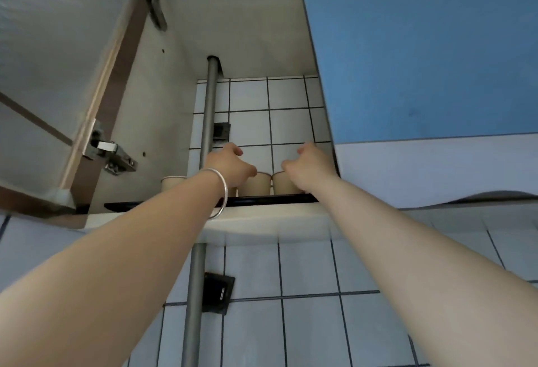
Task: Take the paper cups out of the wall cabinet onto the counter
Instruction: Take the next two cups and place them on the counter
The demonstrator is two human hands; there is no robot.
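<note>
Several cream paper cups stand in a row on the bottom shelf (262,200) of the open wall cabinet. One cup (171,184) is at the left, a middle cup (257,185) and a right cup (283,184) touch each other. My left hand (230,166), a silver bangle on its wrist, arches over the middle cup, its thumb at the rim. My right hand (312,166) hovers over the right cup, thumb by its rim and fingers spread above. Neither hand is closed around a cup. A sliver of another cup shows behind my left wrist.
The cabinet door (58,75) hangs open at the left with its hinges showing. A closed blue door (422,46) borders the opening on the right. A grey vertical pipe (208,122) runs through the cabinet in front of the white tiled wall (291,122).
</note>
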